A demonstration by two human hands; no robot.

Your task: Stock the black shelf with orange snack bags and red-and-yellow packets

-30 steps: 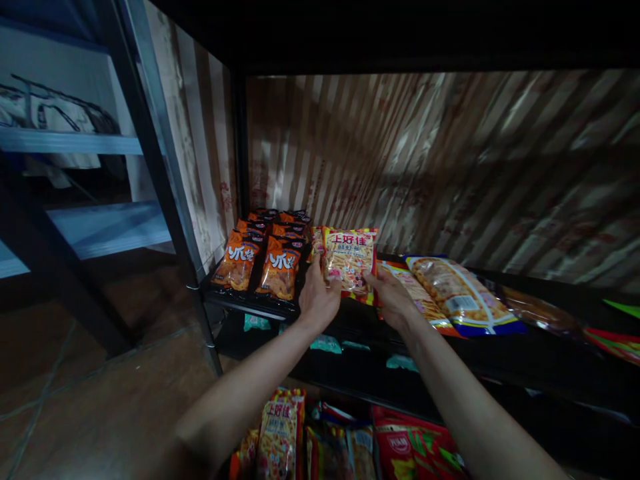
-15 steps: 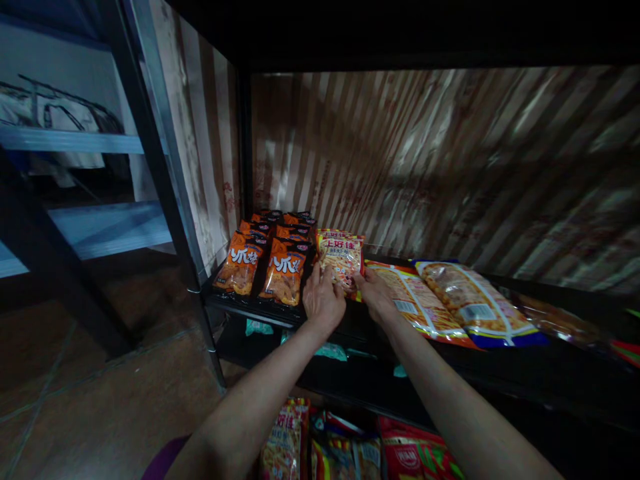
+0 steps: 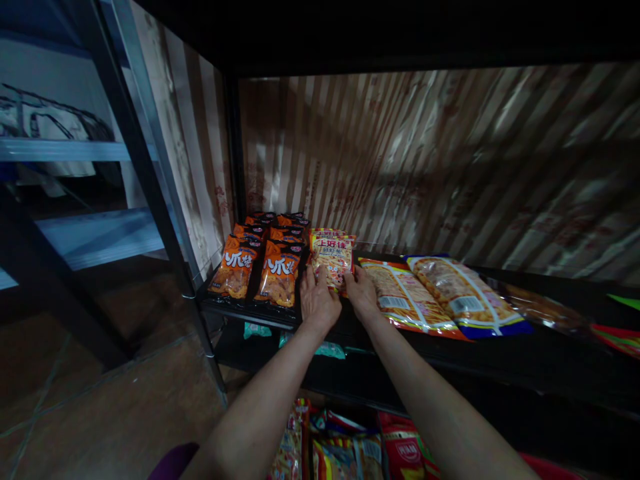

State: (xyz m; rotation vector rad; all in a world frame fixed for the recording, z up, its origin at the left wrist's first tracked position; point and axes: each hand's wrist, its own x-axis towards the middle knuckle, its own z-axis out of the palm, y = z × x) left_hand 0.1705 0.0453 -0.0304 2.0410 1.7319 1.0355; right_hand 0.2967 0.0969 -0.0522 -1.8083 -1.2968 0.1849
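Observation:
On the upper black shelf, a yellow-and-red snack bag (image 3: 332, 255) leans back against a similar bag behind it. My left hand (image 3: 320, 299) holds its lower left side, with fingers spread along the front. My right hand (image 3: 361, 293) has its fingers on the lower right edge, so the bag is between both hands. Just left of it, orange-and-black snack bags (image 3: 279, 270) stand in two rows. To the right of my right hand lies a flat orange-edged bag (image 3: 407, 297), overlapped by a blue-edged bag (image 3: 465, 293).
The black shelf (image 3: 340, 325) has a metal upright (image 3: 173, 227) at its left end. Small teal packets (image 3: 330, 349) lie on the shelf below. Several bags stand lower down, including a red one (image 3: 404, 448). A striped curtain (image 3: 400, 160) hangs behind.
The view has shifted slightly, moving the shelf leftward in the picture. My right hand has come a little closer to my left, and the bag stays between them.

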